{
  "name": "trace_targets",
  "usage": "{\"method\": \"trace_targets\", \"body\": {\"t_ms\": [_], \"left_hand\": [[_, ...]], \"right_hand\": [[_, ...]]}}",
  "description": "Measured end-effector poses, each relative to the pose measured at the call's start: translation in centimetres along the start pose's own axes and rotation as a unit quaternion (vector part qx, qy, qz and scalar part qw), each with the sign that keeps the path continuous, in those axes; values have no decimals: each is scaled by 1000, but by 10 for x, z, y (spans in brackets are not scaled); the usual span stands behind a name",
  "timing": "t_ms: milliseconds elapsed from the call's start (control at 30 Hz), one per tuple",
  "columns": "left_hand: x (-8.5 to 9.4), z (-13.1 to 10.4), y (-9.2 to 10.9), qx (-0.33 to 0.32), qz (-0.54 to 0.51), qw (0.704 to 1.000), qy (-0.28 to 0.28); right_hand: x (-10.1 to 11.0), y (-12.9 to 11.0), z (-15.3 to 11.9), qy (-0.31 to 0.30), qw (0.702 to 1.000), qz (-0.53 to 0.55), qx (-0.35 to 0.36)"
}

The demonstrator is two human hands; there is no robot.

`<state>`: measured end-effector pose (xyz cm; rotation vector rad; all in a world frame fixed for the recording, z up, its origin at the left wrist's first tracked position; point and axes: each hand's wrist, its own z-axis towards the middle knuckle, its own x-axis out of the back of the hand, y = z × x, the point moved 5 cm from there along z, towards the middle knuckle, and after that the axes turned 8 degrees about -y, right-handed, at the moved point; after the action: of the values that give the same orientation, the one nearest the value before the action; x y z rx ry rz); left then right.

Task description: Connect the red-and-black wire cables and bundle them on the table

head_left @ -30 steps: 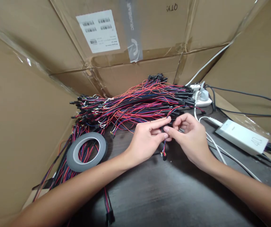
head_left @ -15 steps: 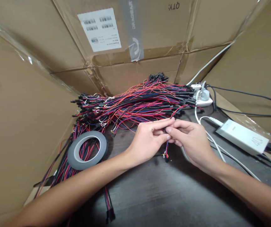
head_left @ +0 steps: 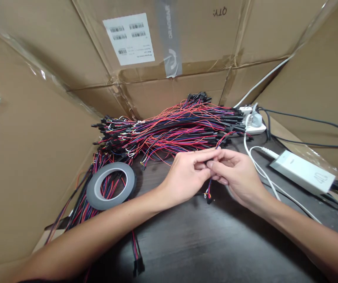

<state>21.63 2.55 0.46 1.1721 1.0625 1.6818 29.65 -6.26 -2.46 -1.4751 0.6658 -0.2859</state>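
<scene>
My left hand [head_left: 186, 173] and my right hand [head_left: 236, 171] meet above the dark table, their fingertips pinched together on one wire harness [head_left: 209, 184]. Its red and blue wires come out beyond my fingers toward the pile, and its lower end hangs below them with a small black connector [head_left: 209, 201]. The stretch between my fingertips is mostly hidden. Behind my hands lies a large pile of similar wire harnesses [head_left: 169, 129], red, blue and black, with black connectors at both ends. A roll of grey tape [head_left: 96, 202] rests on more wires beside my left forearm.
Cardboard walls [head_left: 33, 129] enclose the table [head_left: 186, 243] at left, back and right. On the right are a white power strip [head_left: 257, 129] with plugs, white cables and a white power adapter [head_left: 304, 171]. Near the front, wires end in black connectors [head_left: 138, 267].
Both hands stay together on the harness, with only a slight shift of the fingers. The whole view has moved a little.
</scene>
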Motion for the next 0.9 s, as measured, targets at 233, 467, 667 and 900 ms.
{"method": "trace_targets", "body": {"t_ms": [233, 467, 667, 900], "left_hand": [[-3, -4, 14, -102, 154, 983, -14], [-5, -1, 16, 33, -106, 993, -47], [-7, -1, 24, 89, -226, 969, -53], [-9, -4, 29, 118, -252, 957, -85]], "right_hand": [[-1, -3, 1, -12, 1000, -12, -18], [0, -6, 5, -178, 970, 121, -114], [-5, -12, 2, -240, 941, 201, -130], [-7, -7, -2, -270, 932, 214, -114]]}}
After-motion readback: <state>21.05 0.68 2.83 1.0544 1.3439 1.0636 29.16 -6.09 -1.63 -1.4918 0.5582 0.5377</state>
